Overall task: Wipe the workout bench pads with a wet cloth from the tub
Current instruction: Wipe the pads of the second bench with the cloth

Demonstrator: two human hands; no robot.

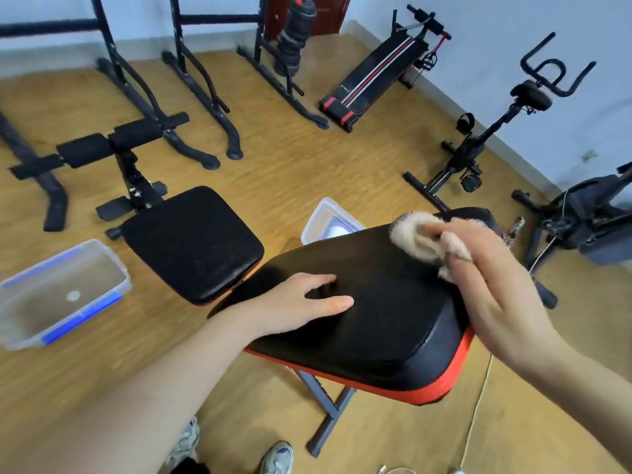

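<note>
The black back pad (pixel 376 323) with its red edge fills the middle of the view, raised on a grey frame. My right hand (pixel 485 268) grips a beige cloth (pixel 417 237) and holds it against the pad's far right part. My left hand (pixel 304 302) lies flat on the pad's left side, fingers spread. Beyond it sits the black seat pad (pixel 191 244). A clear tub (pixel 328 220) stands on the floor behind the back pad, partly hidden by it. A second clear tub with blue clips (pixel 61 292) holding water is on the floor at left.
Black foam leg rollers (pixel 116 142) extend past the seat pad. Rack legs (pixel 191 83), a sit-up bench (pixel 379 77) and an exercise bike (pixel 496 138) stand on the wooden floor behind. A white cord (pixel 478 412) runs along the floor at right. My shoes (pixel 273 456) are below the pad.
</note>
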